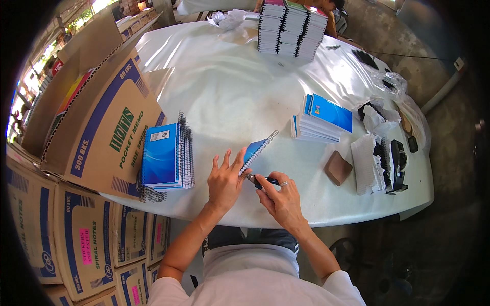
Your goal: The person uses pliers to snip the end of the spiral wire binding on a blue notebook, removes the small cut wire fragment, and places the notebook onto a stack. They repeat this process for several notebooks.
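Note:
A small blue spiral notebook stands tilted at the table's near middle, its wire coil running up the right side. My left hand grips its lower end, with the fingers along the cover and the thumb near the coil. In my right hand is a pair of pliers with dark handles. The jaws meet the bottom end of the coil, close to my left thumb. Whether they are closed on the wire is too small to tell. To the left stands a stack of blue spiral notebooks with projecting coils.
Blue booklets lie stacked to the right, near a brown block and a white-wrapped bundle. Tall notebook stacks stand at the far side. A large open carton borders the left; more cartons are piled below.

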`<state>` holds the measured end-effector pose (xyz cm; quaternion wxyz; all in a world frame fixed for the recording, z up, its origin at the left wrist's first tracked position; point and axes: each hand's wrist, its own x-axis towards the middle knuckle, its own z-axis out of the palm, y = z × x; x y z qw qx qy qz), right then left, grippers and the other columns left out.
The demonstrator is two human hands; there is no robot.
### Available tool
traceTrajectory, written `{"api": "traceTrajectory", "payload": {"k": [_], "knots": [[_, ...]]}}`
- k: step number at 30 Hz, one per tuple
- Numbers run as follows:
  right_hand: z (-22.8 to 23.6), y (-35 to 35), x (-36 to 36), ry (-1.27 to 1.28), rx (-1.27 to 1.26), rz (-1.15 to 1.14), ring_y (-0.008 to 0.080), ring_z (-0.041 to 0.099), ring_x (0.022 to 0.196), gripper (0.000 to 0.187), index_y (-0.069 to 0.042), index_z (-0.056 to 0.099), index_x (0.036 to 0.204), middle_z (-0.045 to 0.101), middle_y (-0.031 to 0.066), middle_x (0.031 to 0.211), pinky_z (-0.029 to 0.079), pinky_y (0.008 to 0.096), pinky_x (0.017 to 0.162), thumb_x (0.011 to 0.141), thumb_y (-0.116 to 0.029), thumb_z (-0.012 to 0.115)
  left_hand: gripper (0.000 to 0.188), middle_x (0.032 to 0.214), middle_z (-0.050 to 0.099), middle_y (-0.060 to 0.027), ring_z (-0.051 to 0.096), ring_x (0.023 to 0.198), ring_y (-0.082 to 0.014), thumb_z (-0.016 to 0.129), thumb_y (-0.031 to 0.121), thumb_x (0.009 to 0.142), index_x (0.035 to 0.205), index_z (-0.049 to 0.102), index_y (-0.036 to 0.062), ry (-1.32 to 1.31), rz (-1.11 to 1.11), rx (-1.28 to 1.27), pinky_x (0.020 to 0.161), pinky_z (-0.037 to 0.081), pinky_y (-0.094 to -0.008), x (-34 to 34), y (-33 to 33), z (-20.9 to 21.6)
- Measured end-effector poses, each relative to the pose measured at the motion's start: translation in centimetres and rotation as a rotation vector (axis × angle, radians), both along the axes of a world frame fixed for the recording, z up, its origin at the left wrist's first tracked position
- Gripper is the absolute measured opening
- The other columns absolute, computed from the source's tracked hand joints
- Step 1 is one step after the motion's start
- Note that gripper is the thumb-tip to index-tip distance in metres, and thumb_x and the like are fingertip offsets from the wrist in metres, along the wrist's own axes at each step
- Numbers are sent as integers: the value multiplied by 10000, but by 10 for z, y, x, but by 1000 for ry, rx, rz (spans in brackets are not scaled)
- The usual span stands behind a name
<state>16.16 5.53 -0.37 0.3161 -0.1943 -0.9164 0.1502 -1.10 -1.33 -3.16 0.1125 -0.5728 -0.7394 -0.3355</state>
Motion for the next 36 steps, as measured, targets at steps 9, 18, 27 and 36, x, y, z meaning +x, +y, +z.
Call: {"api": "traceTrajectory", "payload": {"k": [9,18,27,36], "knots": [[35,27,2,-257,-1405,237,166,620,853,322,-22,608,1248,623,80,994,505,321,687,966,-178,607,591,1183,689,-90,582,1198,-377,733,257,837,1376,543,105,108,29,44,1006,411,-569,3,-6,16],[20,61,29,-233,-423,11,255,597,847,269,-65,663,1180,612,121,985,482,355,749,938,-172,621,644,1244,665,-74,535,1265,-370,732,319,804,1371,545,77,384,261,90,1037,405,-547,-30,-81,141],[27,131,26,35,206,-216,351,556,1121,380,-78,656,1165,593,148,1222,433,437,953,795,-109,740,826,1538,361,-163,259,1430,-445,720,480,741,1431,476,96,185,315,-349,1125,252,-592,-50,-109,114],[22,200,25,32,526,-337,300,632,1036,370,-50,691,1124,690,102,1100,495,409,899,756,-24,716,414,1498,438,-163,226,1434,-504,721,57,797,1209,693,89,126,-33,41,1130,169,-646,4,-90,124]]}}
